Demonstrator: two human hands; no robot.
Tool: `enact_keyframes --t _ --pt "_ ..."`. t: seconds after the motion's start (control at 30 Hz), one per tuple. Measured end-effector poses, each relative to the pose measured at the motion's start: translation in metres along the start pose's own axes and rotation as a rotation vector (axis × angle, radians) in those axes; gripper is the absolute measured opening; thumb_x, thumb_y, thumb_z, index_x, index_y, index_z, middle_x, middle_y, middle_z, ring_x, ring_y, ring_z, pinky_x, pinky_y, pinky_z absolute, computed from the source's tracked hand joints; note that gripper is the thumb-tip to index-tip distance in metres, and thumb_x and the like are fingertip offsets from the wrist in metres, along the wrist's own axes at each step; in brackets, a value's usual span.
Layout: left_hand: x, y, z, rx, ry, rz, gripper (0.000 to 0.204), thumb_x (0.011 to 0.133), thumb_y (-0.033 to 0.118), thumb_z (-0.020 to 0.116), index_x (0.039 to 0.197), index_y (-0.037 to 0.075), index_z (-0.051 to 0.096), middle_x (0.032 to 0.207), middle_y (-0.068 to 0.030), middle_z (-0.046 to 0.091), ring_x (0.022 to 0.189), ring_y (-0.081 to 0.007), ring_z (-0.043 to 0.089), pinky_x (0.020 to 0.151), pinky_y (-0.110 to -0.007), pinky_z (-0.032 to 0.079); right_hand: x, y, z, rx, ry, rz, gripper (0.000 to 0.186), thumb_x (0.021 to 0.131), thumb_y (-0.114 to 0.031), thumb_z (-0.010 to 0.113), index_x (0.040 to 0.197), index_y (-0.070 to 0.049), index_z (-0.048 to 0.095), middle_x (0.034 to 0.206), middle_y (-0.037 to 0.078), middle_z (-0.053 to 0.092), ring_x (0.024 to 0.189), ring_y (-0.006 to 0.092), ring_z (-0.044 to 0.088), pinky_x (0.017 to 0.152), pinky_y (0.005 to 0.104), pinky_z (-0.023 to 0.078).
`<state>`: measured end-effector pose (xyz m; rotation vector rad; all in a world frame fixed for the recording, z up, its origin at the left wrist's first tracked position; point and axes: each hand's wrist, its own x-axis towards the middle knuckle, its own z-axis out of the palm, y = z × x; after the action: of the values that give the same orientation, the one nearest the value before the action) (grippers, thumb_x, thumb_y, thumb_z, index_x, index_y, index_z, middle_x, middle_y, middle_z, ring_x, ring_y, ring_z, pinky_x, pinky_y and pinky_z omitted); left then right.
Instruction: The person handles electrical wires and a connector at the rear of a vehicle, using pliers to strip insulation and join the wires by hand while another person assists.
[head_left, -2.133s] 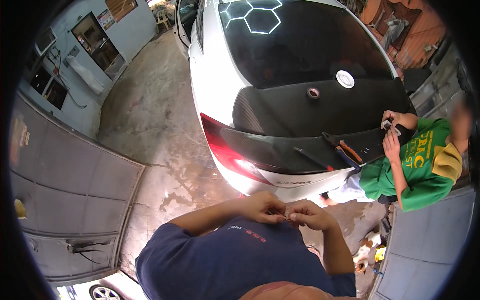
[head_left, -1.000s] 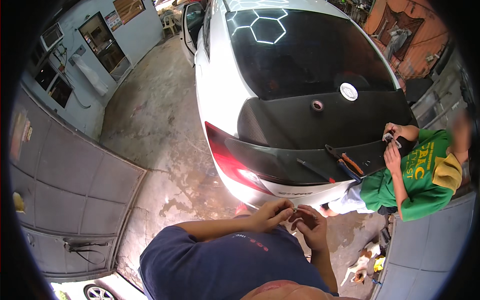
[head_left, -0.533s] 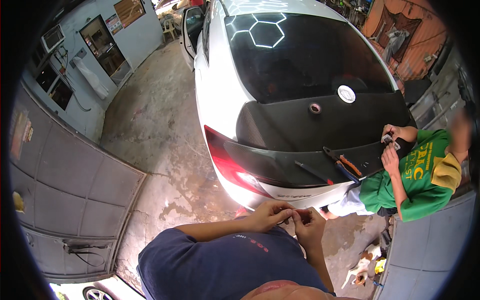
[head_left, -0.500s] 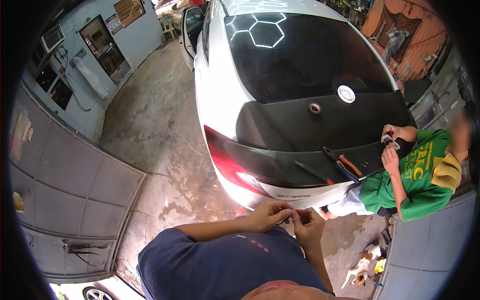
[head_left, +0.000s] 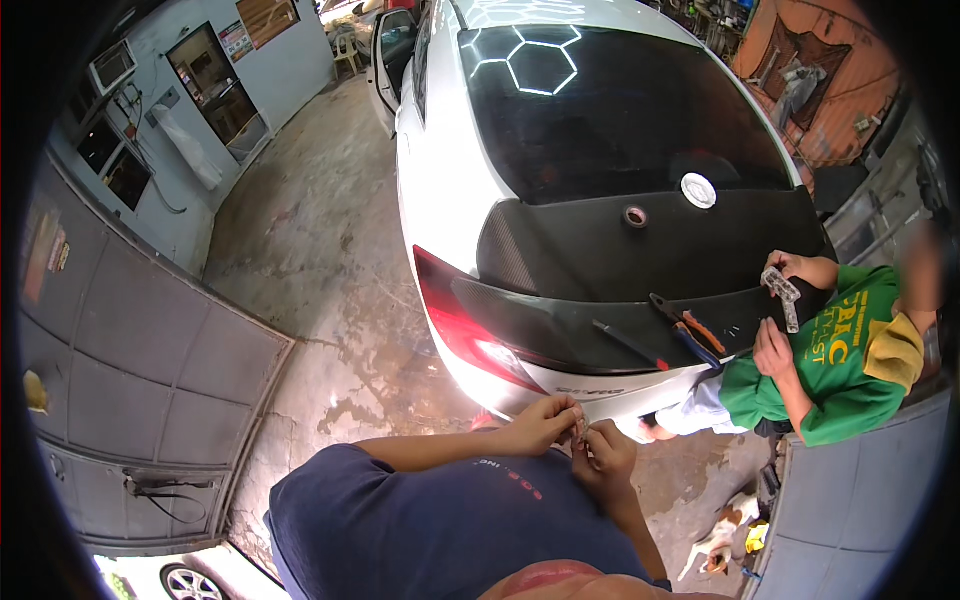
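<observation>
Just behind the rear edge of the trunk [head_left: 600, 262], left hand [head_left: 545, 425] and right hand [head_left: 608, 455] pinch a small piece [head_left: 581, 431] – a loosened grip could drop it. Near that edge lie pliers [head_left: 678, 317] – a knock could slide them off.

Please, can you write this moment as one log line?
left hand: pinching small item | right hand: fingers at same item | co-worker: holding clear plastic piece | pliers: on trunk lid
</observation>
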<state>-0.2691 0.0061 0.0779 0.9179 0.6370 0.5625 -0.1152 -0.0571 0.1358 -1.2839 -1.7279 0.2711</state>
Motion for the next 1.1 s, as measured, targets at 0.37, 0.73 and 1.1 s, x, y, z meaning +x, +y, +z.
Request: enact_keyframes --t 0.37,0.73,1.1 --pt "0.013 -0.017 0.006 0.513 0.094 0.163 0.031 0.104 0.027 0.054 0.106 -0.003 0.06 0.085 -0.0057 0.064 0.076 -0.0146 0.059 0.068 -0.032 0.048 -0.058 0.012 -0.012 0.429 0.144 0.539 0.012 0.088 -0.001 0.077 0.097 -0.001 0.069 0.085 0.004 0.064 0.071 0.0097 0.059 0.061 0.0238 0.046" --pt "-0.009 0.039 0.007 0.259 -0.027 -0.104 0.028 0.102 0.029 0.047 0.105 0.004 0.059 0.078 -0.0006 0.053 0.068 -0.011 0.051 0.06 -0.029 0.042 -0.089 0.012 -0.2 -0.049 0.563 0.685 0.03 0.11 -0.024 0.044 0.089 -0.007 0.055 0.072 0.001 0.051 0.064 0.0111 0.046 0.062 0.028 0.04" --pt "-0.018 0.04 0.0 -0.141 -0.098 -0.169 0.027 0.095 0.013 0.05 0.119 0.003 0.058 0.102 -0.0021 0.06 0.081 -0.0135 0.059 0.07 -0.031 0.05 -0.237 0.075 -0.245 -0.77 0.187 1.259 0.027 0.103 -0.026 0.059 0.108 -0.002 0.068 0.075 0.014 0.071 0.066 0.0243 0.068 0.062 0.0389 0.05"
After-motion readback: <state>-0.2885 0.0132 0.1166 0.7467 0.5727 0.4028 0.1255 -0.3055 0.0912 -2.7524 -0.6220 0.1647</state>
